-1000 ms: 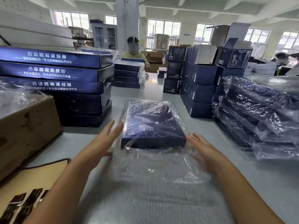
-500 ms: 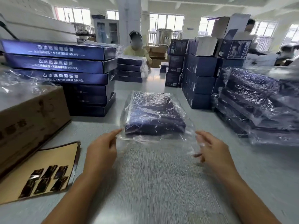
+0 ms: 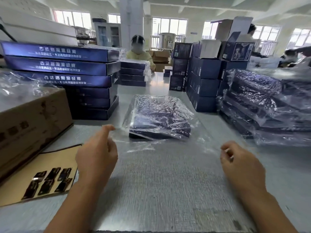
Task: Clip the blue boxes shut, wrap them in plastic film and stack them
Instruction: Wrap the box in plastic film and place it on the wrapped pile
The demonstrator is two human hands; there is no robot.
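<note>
**Wrapping step, head view.** The blue box (image 3: 159,120) lies flat at the middle of the table (image 3: 168,190). It sits inside a loose sleeve of plastic film (image 3: 134,145) whose open end trails toward me.

**Hands.** My left hand (image 3: 96,153) pinches the film's near-left corner between thumb and forefinger, raised a little off the table. My right hand (image 3: 235,160) has its fingers curled and seems to nip the near-right edge, though the film there is almost invisible.

**Doing the step well (my judgement).**
- I should keep both corners level and draw them with equal tension, so the flap lies square to the box.
- I should press the air out before folding the flap over.
- An uneven tug would skew the box or stretch the film into ropes.

**Materials.**
- The film is thin and clear, crinkled, and glints white along its creases.
- The box is shallow and rectangular, made of dark blue card with crisp edges.
- The table is pale grey with a fine grain.

**Surroundings.**
- On my left is a stack of unwrapped boxes (image 3: 64,64) printed in white, near a brown cardboard carton (image 3: 30,118).
- Nearer me on the left is a tan card (image 3: 20,187) bearing glossy dark pieces.
- On my right is the wrapped stack (image 3: 269,106), shiny and rumpled.
</note>
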